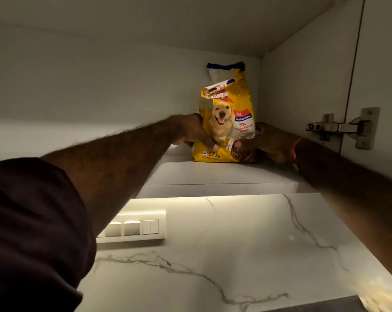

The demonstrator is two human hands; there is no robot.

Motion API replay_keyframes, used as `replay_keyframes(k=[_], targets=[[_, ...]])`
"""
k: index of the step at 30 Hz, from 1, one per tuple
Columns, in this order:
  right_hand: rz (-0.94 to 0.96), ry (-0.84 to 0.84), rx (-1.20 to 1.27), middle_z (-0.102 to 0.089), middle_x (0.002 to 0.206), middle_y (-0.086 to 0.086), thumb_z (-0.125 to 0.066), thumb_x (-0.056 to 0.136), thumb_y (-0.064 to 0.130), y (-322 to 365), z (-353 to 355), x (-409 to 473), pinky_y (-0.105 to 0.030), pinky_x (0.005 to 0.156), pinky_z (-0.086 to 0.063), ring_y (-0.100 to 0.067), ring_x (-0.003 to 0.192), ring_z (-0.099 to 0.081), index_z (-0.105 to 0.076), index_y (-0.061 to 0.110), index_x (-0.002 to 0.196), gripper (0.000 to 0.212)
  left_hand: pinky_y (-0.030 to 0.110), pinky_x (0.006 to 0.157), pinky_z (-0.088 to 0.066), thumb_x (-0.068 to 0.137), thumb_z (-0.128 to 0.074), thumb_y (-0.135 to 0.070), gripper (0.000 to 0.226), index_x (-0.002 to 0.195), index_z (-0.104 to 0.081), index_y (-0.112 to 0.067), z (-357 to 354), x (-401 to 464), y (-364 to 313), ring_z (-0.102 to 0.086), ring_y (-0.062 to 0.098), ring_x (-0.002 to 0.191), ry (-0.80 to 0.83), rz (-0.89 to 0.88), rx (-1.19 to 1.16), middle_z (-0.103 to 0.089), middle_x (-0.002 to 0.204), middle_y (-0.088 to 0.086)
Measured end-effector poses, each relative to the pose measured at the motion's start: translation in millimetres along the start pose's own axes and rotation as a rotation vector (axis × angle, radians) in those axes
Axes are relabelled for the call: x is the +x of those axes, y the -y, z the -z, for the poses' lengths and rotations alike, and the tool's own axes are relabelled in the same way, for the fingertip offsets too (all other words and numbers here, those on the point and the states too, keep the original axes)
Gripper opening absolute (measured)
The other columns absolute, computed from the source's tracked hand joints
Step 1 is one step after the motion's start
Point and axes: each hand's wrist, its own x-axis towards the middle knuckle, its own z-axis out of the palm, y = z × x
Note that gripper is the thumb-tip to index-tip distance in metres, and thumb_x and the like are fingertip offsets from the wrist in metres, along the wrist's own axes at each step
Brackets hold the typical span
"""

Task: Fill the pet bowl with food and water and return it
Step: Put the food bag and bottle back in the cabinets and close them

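Observation:
A yellow 1.2 kg bag of dog food (228, 113), with a dog pictured on its front and its top rolled down, stands upright on the floor of an upper wall cabinet (213, 174), near the back right corner. My left hand (190, 131) grips the bag's left side, thumb across the front. On the bag's lower right side my right hand (264, 143) holds it, thumb pressed on the front. Both arms reach up into the cabinet. No pet bowl is in view.
A metal door hinge (341, 128) sits on the cabinet's right wall, close to my right wrist. Below the cabinet a lit marble backsplash (235, 255) carries a white switch plate (132, 228). The cabinet's left part holds nothing visible.

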Motion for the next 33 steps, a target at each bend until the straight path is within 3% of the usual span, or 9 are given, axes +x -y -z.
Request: replay_keyframes(k=[6, 11, 15, 17, 20, 23, 27, 31, 33], targets=[[0.062, -0.036, -0.069, -0.069, 0.131, -0.003, -0.102, 0.017, 0.053, -22, 23, 26, -0.056, 0.106, -0.049, -0.03, 0.124, -0.063, -0.061, 0.024, 0.136, 0.129, 0.043, 0.09, -0.062, 0.076, -0.091, -0.016, 0.07, 0.136, -0.057, -0.023, -9, 4, 6, -0.071, 0.021, 0.11, -0.038, -0.066, 0.014, -0.071, 0.125, -0.002], [0.038, -0.106, -0.139, -0.065, 0.135, -0.004, -0.098, 0.009, 0.061, -22, 25, 22, -0.053, 0.102, -0.054, -0.029, 0.12, -0.064, -0.053, 0.021, 0.142, 0.147, 0.051, 0.097, -0.057, 0.042, -0.1, -0.051, 0.131, 0.149, -0.035, -0.015, -7, -20, -2, -0.057, 0.028, 0.123, -0.116, 0.069, 0.109, -0.052, 0.145, 0.004], [0.065, -0.147, -0.201, -0.07, 0.128, -0.005, -0.099, 0.052, 0.03, 12, -3, -26, -0.048, 0.1, -0.055, -0.028, 0.116, -0.067, -0.059, 0.015, 0.136, 0.095, 0.04, 0.104, -0.047, 0.069, -0.095, -0.037, 0.143, 0.162, 0.011, -0.012, -5, -50, -5, -0.037, 0.035, 0.145, -0.177, 0.133, 0.131, -0.021, 0.168, 0.011], [0.067, -0.131, -0.251, -0.072, 0.121, 0.001, -0.098, 0.06, 0.031, 27, -17, -47, -0.042, 0.097, -0.056, -0.023, 0.109, -0.069, -0.063, 0.021, 0.131, 0.08, 0.03, 0.103, -0.038, 0.073, -0.092, -0.039, 0.144, 0.161, 0.02, -0.013, -7, -78, -4, -0.027, 0.032, 0.153, -0.223, 0.096, 0.187, -0.013, 0.172, 0.01], [0.088, -0.134, -0.252, -0.067, 0.115, 0.005, -0.092, 0.068, 0.026, 45, -37, -80, -0.029, 0.083, -0.054, -0.018, 0.104, -0.064, -0.057, 0.021, 0.132, 0.074, 0.026, 0.105, -0.035, 0.072, -0.089, -0.05, 0.143, 0.162, 0.016, -0.017, -12, -125, 0, -0.028, 0.029, 0.153, -0.283, 0.036, 0.234, -0.012, 0.172, 0.008], [0.109, -0.085, -0.268, -0.054, 0.137, 0.003, -0.086, 0.071, 0.036, 60, -69, -114, -0.037, 0.101, -0.048, -0.023, 0.122, -0.054, -0.04, 0.022, 0.15, 0.093, 0.032, 0.114, -0.038, 0.072, -0.081, -0.066, 0.135, 0.164, 0.006, -0.021, -14, -180, 7, -0.034, 0.024, 0.151, -0.35, -0.046, 0.369, -0.017, 0.172, 0.004], [0.148, -0.106, -0.338, -0.049, 0.151, 0.003, -0.082, 0.067, 0.057, 71, -121, -146, -0.042, 0.102, -0.045, -0.026, 0.132, -0.05, -0.035, 0.027, 0.154, 0.104, 0.028, 0.109, -0.041, 0.076, -0.077, -0.066, 0.119, 0.164, -0.008, -0.026, -13, -254, 22, -0.042, 0.014, 0.143, -0.419, -0.044, 0.367, -0.036, 0.164, -0.002], [0.238, -0.157, -0.373, -0.054, 0.146, 0.002, -0.08, 0.05, 0.081, 62, -180, -174, -0.049, 0.101, -0.049, -0.023, 0.12, -0.057, -0.036, 0.032, 0.15, 0.121, 0.021, 0.108, -0.038, 0.078, -0.079, -0.062, 0.107, 0.162, -0.022, -0.03, -11, -328, 52, -0.046, 0.005, 0.138, -0.475, -0.003, 0.406, -0.045, 0.157, -0.009], [0.365, -0.217, -0.457, -0.054, 0.143, -0.002, -0.066, 0.054, 0.085, 45, -211, -181, -0.06, 0.107, -0.043, -0.03, 0.125, -0.055, -0.033, 0.034, 0.145, 0.109, 0.008, 0.105, -0.032, 0.079, -0.082, -0.056, 0.103, 0.161, -0.026, -0.028, -11, -367, 67, -0.042, -0.002, 0.139, -0.499, 0.013, 0.439, -0.044, 0.159, -0.01]])
